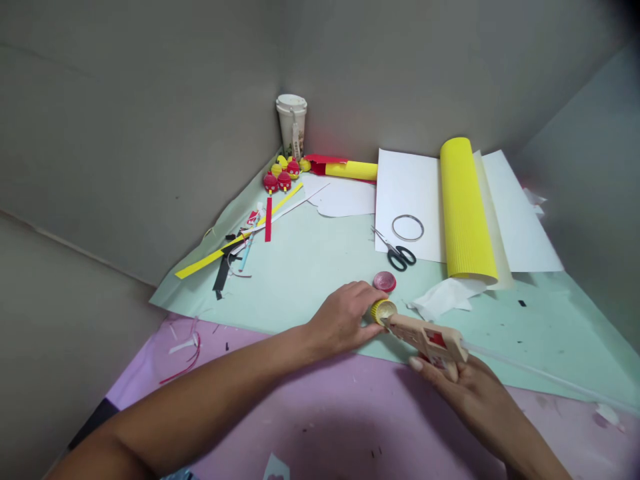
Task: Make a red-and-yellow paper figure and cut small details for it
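Observation:
My left hand [345, 317] pinches a small yellow corrugated-paper cup [381, 311], its hollow side turned toward the right. In my right hand [460, 387] is a beige hot glue gun [425, 337], with a long pale glue stick [525, 370] sticking out of its back. The nozzle is at the rim of the yellow cup; whether glue is coming out is too small to tell. Just beyond the left fingertips lies a red corrugated-paper cup [385, 281], hollow side up. Black-handled scissors [397, 253] rest behind it, near a thin ring [407, 227].
A yellow corrugated roll [467, 213] lies over white sheets [410, 200] at the right. Crumpled tissue [447, 297] is in front of it. Several red and yellow paper balls [284, 180] sit by a lidded cup [292, 127]. Paper strips [220, 260] and scraps lie at left.

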`<state>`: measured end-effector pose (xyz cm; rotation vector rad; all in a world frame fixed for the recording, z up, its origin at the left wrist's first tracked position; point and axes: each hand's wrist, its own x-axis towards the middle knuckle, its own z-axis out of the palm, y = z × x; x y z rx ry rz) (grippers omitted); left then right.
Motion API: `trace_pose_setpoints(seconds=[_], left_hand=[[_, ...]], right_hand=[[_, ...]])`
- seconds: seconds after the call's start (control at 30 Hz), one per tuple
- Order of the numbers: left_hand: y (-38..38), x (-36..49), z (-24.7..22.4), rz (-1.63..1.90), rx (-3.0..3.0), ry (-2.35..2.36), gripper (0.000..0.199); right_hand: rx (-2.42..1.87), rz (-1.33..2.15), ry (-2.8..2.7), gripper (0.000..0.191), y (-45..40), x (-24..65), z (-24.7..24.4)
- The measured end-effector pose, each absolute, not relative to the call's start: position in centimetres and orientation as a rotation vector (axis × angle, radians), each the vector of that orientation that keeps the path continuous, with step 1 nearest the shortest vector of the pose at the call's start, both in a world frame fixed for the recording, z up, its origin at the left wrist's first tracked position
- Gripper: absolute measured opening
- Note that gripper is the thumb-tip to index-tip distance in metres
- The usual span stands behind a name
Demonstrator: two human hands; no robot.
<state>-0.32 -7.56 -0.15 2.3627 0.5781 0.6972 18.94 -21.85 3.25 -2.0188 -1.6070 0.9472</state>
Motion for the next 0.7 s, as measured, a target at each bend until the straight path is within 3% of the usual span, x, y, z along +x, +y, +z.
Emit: trace_pose_setpoints(seconds=[0.4,0.7], left_hand=[[-7.8,-0.3,0.2,0.733,2.307,0.558,0.034],[-8.1,-0.3,0.5,0.662,2.214,0.511,0.042]], right_hand=[[-2.02,0.994,-1.526,0.049,-22.1,18.2,3.8],[-2.02,0.826,-1.341,0.048,-22.0,16.9,4.2]])
